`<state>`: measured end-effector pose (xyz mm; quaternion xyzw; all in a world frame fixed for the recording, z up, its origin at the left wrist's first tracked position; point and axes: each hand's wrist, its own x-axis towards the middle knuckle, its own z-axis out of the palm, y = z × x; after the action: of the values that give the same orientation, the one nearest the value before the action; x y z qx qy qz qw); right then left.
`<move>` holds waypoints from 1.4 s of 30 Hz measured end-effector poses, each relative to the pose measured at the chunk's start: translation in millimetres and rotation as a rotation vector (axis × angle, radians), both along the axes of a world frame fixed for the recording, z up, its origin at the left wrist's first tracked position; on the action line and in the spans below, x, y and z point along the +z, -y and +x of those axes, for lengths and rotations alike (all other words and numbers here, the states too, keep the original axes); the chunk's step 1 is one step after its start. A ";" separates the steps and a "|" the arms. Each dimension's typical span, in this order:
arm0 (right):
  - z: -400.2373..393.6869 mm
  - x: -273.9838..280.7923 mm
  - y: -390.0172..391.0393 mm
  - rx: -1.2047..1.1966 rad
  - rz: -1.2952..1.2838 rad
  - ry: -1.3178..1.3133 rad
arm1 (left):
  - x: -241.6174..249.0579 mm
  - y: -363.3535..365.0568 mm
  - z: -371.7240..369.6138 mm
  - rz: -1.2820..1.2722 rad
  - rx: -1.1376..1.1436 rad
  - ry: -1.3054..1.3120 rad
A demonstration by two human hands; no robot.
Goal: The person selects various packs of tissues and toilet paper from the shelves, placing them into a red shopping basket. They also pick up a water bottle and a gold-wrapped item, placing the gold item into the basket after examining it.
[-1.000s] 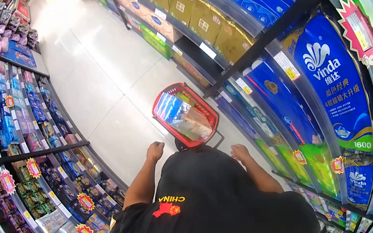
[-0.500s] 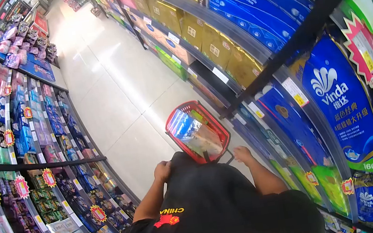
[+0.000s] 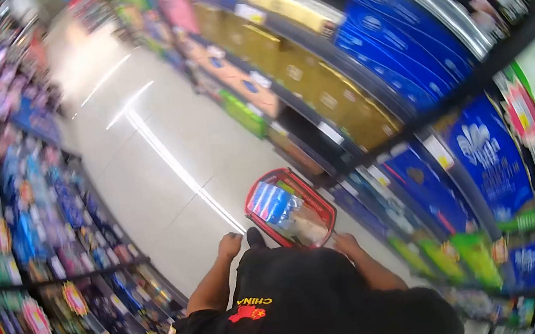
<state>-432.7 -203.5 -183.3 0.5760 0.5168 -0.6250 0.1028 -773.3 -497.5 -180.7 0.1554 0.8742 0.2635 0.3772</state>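
Note:
A red shopping basket (image 3: 328, 218) is in front of my body, a little right of centre. Inside it lie a blue-and-clear plastic package (image 3: 274, 201) and something green. My right hand (image 3: 344, 243) is beside the basket's near right corner, its fingers closed near the dark handle; blur hides exactly how they grip. On the other side, my left hand (image 3: 230, 245) hangs over the floor with fingers curled together and nothing visible in it. The tip of a dark shoe (image 3: 255, 238) shows between the left hand and the basket.
Shelves of small colourful packs (image 3: 32, 193) line the left side. On the right, shelves hold gold packs (image 3: 295, 74) and blue Vinda packages (image 3: 488, 156). The pale tiled aisle floor (image 3: 136, 158) runs between them towards the upper left, where more goods stand.
The view has shifted and blurred. The basket and both hands appear lower in the picture, and a shoe tip has come into view beside the basket.

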 end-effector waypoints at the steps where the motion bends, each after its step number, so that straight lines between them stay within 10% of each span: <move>1: -4.3 -2.3 12.7 0.073 0.043 -0.041 | -28.8 9.4 -11.1 0.013 0.041 0.066; 4: -38.3 15.9 37.7 0.475 0.370 -0.051 | -76.9 29.2 -33.5 0.084 0.079 0.182; 12: -43.2 56.1 57.1 0.333 0.289 0.107 | -43.1 49.2 -59.7 0.048 0.178 0.483; 32: -154.0 -4.8 -41.8 0.523 0.434 0.104 | 12.6 62.2 -66.2 -0.016 0.508 0.300; 42: -249.6 -12.4 -136.0 0.209 -0.113 -0.068 | -0.9 -49.8 -122.7 0.009 0.402 0.096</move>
<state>-682.3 -67.5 -195.7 0.4908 0.5411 -0.6581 0.1824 -896.0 -447.7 -181.6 -0.0332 0.8673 0.3447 0.3576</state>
